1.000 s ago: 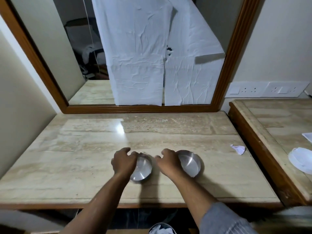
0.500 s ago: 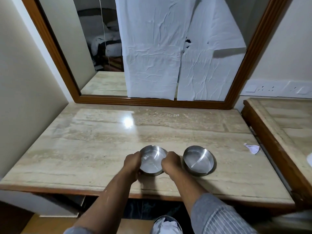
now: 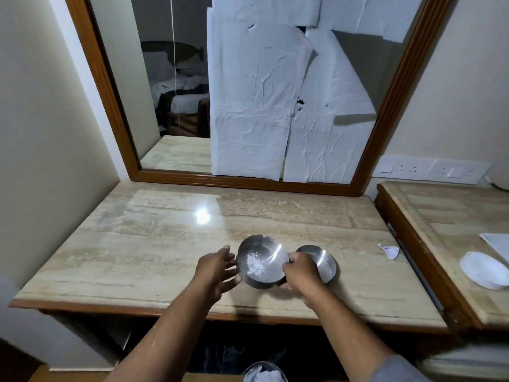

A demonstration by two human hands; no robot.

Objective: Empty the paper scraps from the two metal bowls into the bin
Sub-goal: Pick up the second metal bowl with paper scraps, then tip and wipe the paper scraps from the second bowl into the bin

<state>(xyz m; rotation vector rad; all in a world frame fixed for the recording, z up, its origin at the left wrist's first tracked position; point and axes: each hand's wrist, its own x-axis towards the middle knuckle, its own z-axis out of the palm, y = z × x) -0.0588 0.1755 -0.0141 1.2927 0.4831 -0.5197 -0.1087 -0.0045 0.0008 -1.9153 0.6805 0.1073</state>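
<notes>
The right hand grasps the near bowl, tilted off the counter, powdery scraps inside. Left fingers are released. Second bowl sits at 3 o'clock; the bin at 6. Nothing looks emptied yet.

Both forearms reach forward from the bottom of the frame, side by side and near each other. The left hand is open, palm turned toward the right, fingers spread and loosely extended, thumb uppermost. The right hand is closed in a grip, knuckles up, fingers curled under and the thumb pressed on top. The left forearm is bare; a grey striped sleeve covers the right arm near the elbow.
</notes>
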